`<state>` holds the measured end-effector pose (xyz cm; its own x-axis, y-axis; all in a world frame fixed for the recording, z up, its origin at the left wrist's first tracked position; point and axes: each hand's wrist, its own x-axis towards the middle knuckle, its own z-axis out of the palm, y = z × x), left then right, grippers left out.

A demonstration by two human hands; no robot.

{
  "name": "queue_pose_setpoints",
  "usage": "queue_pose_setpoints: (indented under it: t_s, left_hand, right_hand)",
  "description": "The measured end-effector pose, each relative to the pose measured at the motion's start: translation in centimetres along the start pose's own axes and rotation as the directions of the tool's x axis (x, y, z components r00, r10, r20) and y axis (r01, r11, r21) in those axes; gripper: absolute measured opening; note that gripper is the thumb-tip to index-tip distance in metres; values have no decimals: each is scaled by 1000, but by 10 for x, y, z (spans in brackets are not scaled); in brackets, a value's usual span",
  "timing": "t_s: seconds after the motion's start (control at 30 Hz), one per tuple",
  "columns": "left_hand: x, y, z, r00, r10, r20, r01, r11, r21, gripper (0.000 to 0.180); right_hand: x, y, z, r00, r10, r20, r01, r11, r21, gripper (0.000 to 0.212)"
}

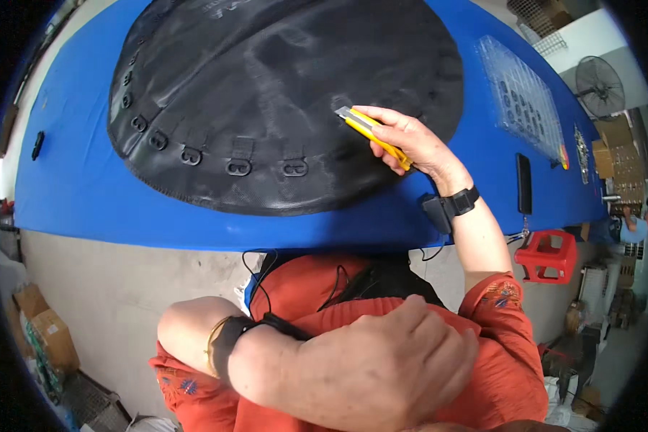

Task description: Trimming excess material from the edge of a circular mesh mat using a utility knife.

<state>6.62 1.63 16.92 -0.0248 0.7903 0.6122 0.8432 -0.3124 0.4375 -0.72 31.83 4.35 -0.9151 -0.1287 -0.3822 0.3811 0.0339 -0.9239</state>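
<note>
In my right hand [414, 144] is a yellow utility knife [363, 124], its blade end pointing up and left above a large round black sheet [288, 93]. Along the sheet's near left edge runs a row of black double-looped buckles [239, 167] on short straps. My left hand [403, 353] is raised close in front of my body, away from the table, with its fingers curled. Whatever those fingers may hold is hidden. Both wrists wear black bands, and a gold bangle [212, 348] circles the left one.
A blue cloth [72, 187] covers the table. On its right lie a clear plastic pack [522, 93] of black parts and a dark phone-like object [524, 183]. A small black item [38, 145] lies far left. A red stool [549, 257] and a fan [599, 86] stand to the right.
</note>
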Motion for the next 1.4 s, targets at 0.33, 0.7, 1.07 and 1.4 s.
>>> queue_pose_setpoints:
  t_s: [0.33, 0.7, 1.07, 1.4]
  left_hand:
    - [-25, 1, -14, 986, 125, -109, -136, 986, -93, 64]
    - [-16, -9, -6, 982, 123, -140, -156, 953, -258, 68]
    - [-10, -45, -15, 951, -25, 308, 98, 969, -226, 52]
    - [-88, -107, 40, 735, -628, -254, 676, 647, 353, 47]
  right_hand:
    - [-4, -8, 3, 999, 44, -28, -46, 996, -77, 55]
    - [-4, -7, 1, 1000, -6, 5, 7, 993, -117, 55]
    - [-6, -6, 9, 999, 15, -46, -18, 996, -82, 54]
    - [-3, -5, 14, 997, 28, -76, -44, 977, -209, 48]
